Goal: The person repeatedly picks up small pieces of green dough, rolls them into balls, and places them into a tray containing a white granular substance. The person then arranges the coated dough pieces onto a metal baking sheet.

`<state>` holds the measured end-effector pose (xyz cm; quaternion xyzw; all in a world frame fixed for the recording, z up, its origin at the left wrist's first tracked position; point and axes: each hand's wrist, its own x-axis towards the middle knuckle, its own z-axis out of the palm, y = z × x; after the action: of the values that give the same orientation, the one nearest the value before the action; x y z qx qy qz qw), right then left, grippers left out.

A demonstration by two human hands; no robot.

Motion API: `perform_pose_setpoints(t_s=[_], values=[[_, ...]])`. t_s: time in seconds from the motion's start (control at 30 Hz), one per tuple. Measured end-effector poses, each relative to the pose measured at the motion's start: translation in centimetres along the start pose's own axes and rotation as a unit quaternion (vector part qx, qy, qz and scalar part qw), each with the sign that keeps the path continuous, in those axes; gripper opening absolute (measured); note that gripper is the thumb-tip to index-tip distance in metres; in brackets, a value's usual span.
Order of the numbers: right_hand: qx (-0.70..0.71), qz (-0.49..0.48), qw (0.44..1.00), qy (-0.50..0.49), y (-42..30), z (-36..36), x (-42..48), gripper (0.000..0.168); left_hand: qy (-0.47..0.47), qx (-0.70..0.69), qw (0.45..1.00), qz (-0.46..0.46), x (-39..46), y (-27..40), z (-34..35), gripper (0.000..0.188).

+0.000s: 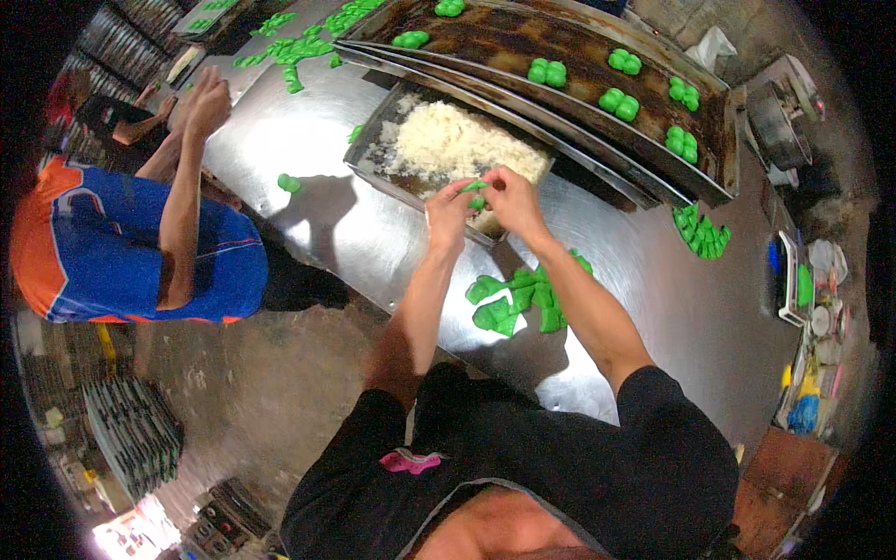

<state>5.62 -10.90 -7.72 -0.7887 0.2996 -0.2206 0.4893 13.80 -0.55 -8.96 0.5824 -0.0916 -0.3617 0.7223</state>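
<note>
My left hand (449, 213) and my right hand (513, 201) meet over the near end of a metal tray (392, 187) holding pale crumbly filling (448, 138). Between them they pinch a small piece of green dough (476, 201), partly covered by the fingers. Flattened green dough pieces (498, 315) lie on the metal table (630, 280) near my forearms, some under the right one. Behind the filling tray, a large dark baking pan (490, 52) bears several rounded green dough clusters (619, 103).
At the left, a co-worker in a blue and orange shirt (140, 245) stands with hands over the table. More green dough (297, 50) lies at the far left, another pile (700, 233) at the right, and one green cluster (288, 183) near the table's edge. A metal pot (780, 133) stands far right.
</note>
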Motion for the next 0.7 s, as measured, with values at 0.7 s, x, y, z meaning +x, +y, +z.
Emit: perform_pose_setpoints(t_s=[0.7], values=[[-0.148, -0.193, 0.967, 0.08, -4.0, -14.3, -20.2, 0.016, -0.321, 0.047, 0.944, -0.067, -13.7, -1.9, 8.1, 0.028]])
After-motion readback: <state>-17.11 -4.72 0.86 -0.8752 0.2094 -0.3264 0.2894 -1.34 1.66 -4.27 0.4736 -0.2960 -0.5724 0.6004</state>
